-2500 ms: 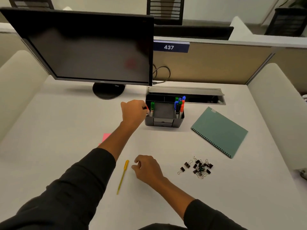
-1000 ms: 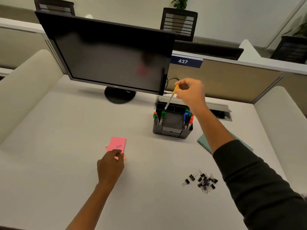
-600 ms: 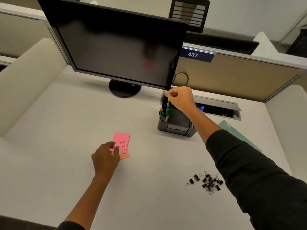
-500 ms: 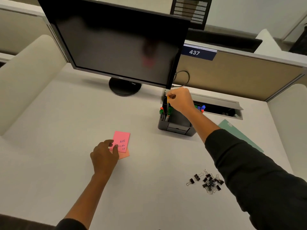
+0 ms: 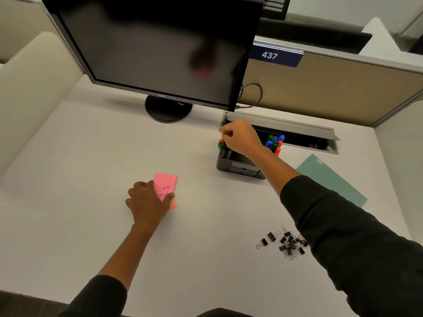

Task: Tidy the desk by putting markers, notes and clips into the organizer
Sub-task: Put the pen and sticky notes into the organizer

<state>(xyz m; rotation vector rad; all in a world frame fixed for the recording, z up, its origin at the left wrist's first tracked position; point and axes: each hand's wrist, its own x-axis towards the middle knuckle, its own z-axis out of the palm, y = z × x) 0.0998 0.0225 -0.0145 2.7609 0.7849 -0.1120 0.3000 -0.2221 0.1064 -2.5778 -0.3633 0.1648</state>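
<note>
A dark grey organizer (image 5: 238, 167) stands mid-desk with red and green markers (image 5: 221, 145) in its left slot and blue, green and red markers (image 5: 275, 143) in its right slot. My right hand (image 5: 240, 138) hovers over the left slot, pinching the top of a yellow pen (image 5: 222, 134) that is lowered among the markers. My left hand (image 5: 148, 200) lies on a pink sticky note (image 5: 165, 186) stacked on an orange one (image 5: 174, 205), fingers and thumb gripping its edges. A pile of black binder clips (image 5: 285, 242) lies at the front right.
A black monitor (image 5: 155, 46) on a round stand (image 5: 168, 108) fills the back left. An open cable tray (image 5: 297, 136) sits behind the organizer. A teal notebook (image 5: 329, 179) lies to the right, partly under my right arm.
My right hand carried the yellow pen from above the organizer down into its left slot. My left hand slid further onto the pink note and closed on it.
</note>
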